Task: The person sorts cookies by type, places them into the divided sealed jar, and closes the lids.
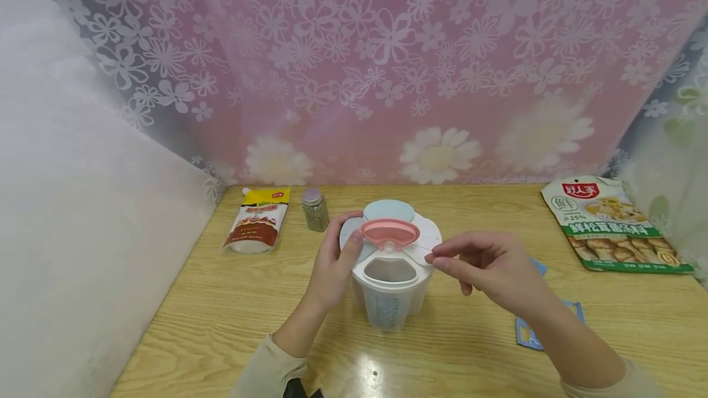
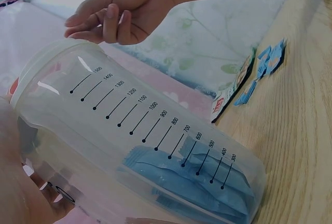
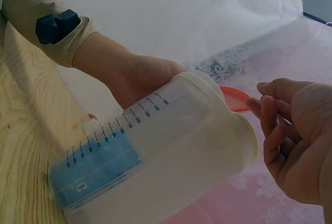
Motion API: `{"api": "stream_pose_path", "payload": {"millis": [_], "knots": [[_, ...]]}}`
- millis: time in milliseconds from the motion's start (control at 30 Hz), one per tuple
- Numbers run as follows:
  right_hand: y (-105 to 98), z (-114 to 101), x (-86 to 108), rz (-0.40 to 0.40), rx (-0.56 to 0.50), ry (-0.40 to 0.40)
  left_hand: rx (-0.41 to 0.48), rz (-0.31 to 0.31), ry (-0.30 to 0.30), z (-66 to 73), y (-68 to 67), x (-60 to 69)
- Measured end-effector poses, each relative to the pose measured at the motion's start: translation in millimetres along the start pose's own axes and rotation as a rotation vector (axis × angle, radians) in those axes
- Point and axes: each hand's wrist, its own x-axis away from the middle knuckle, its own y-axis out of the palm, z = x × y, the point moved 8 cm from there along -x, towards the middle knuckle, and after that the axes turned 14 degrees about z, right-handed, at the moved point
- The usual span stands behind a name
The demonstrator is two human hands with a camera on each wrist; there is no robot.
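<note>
Looking down from the person's head, I see a see-through plastic container (image 1: 387, 312) near the middle of the wooden table (image 1: 221, 330), under a white lid (image 1: 428, 232). A pink flap (image 1: 389, 233) stands raised behind an uncovered opening (image 1: 389, 271), and a pale blue flap (image 1: 388, 210) lies farther back. The left hand (image 1: 334, 266) is clamped on the container's upper left side, thumb over the lid; the right hand (image 1: 492, 269) is at the lid's right edge, fingertips close together. Left of the container stand a small jar (image 1: 316, 214) and, just beside it, a pouch (image 1: 257, 220); a green and white bag (image 1: 614, 226) lies well apart on the right, and a blue wrapper (image 1: 529, 333) is by the right arm. From the left wrist, blue packets (image 2: 207, 182) show in the container's bottom, beside its lower numbers, and the right hand's fingertips are by the rim; I cannot tell whether they touch it. From the right wrist, that hand's thumb and forefinger are slightly apart near the pink flap, other fingers loosely bent, nothing visible between them. Across the container, the left hand is partly hidden behind it.
</note>
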Motion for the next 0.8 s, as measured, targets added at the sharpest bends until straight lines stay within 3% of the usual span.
{"api": "stream_pose_path", "payload": {"millis": [367,600,800], "knots": [[-25,16,8.8,-0.015,0.008,0.012,0.006,-0.005,0.008,-1.1,-0.5,-1.1],[-48,21,11.1,-0.077,0.025,-0.046,0.01,-0.002,0.012,0.4,0.4,-1.7],[-69,37,17.6,-0.087,0.058,0.015,0.009,0.002,0.008,-0.6,0.0,-1.2]]}}
